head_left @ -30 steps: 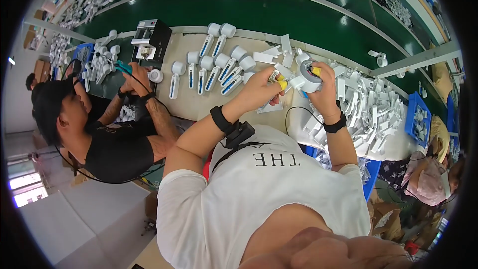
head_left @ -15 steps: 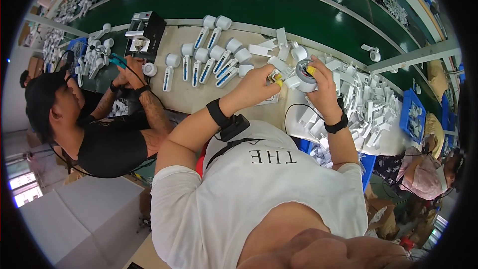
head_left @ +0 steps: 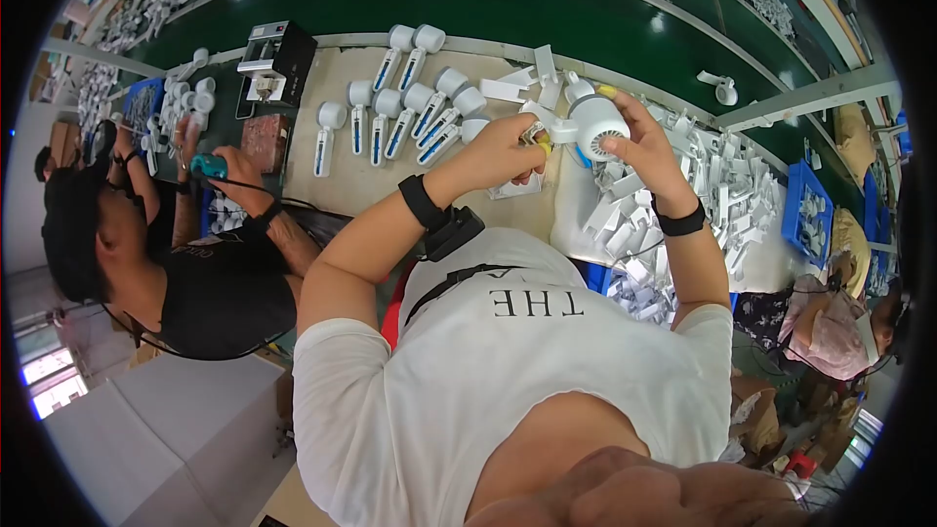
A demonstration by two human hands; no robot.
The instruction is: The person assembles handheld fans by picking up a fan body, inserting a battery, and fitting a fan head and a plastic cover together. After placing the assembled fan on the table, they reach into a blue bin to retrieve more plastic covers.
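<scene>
A white handheld-fan head [head_left: 597,129] with a round vent grille is held in my right hand [head_left: 648,148], fingers over its far side and thumb near the grille. Its short white neck points left, toward my left hand [head_left: 503,150]. Those left fingers are pinched on a small shiny piece [head_left: 533,133] by the neck's end; it is too small to name. Yellow covers show on some fingertips of both hands. Just left of my left hand lie several white fans [head_left: 402,132] with blue-marked handles. White flat handle pieces [head_left: 508,88] lie beyond it.
Loose white plastic parts [head_left: 717,200] are heaped right of my right hand. A blue bin [head_left: 808,215] stands at the far right. On the left, a co-worker [head_left: 210,273] holds a teal tool [head_left: 209,167] near a black machine [head_left: 276,68]. A green conveyor surface [head_left: 508,5] runs behind the table.
The fan head has turned in my right hand: its dark open inside was showing, now its grille does. The co-worker's hands have moved apart and left, away from the machine.
</scene>
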